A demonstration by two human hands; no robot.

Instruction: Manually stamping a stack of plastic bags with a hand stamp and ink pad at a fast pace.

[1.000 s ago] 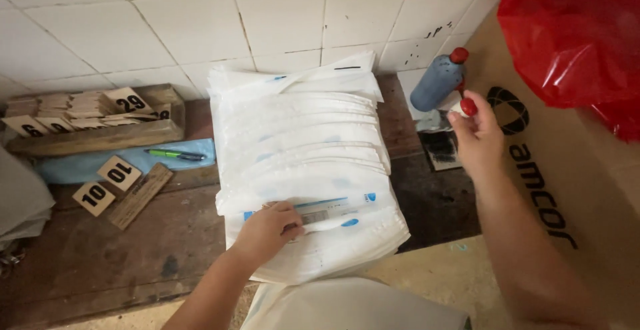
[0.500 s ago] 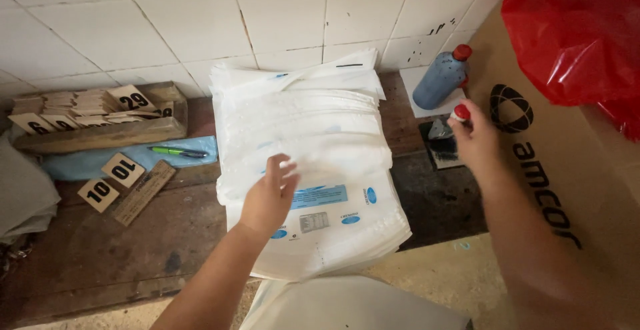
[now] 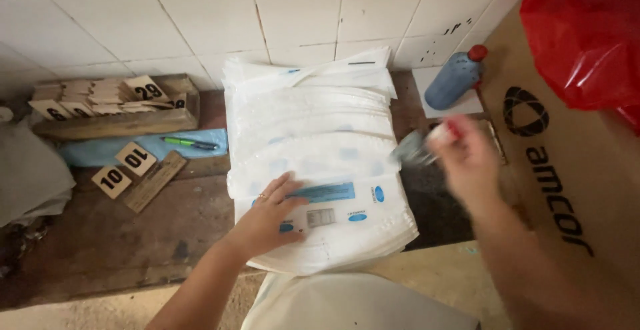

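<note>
The stack of white plastic bags [image 3: 320,170] lies in the middle of your dark wooden counter [image 3: 107,243], its far end against the tiled wall, its near end overhanging the front edge. In the head view, your left hand [image 3: 270,217] rests flat and spread on the top bag, just beside its blue printed panel. Your right hand [image 3: 463,153] (blurred with motion) is closed on a red-knobbed stamp [image 3: 427,145], over the stack's right edge. I judge you are at the stamping step: the next move calls for a square, firm press onto the pinned bag. The blue ink bottle [image 3: 455,80] stands at the back right corner, the numbered wooden tags [image 3: 127,167] toward the left edge.
</note>
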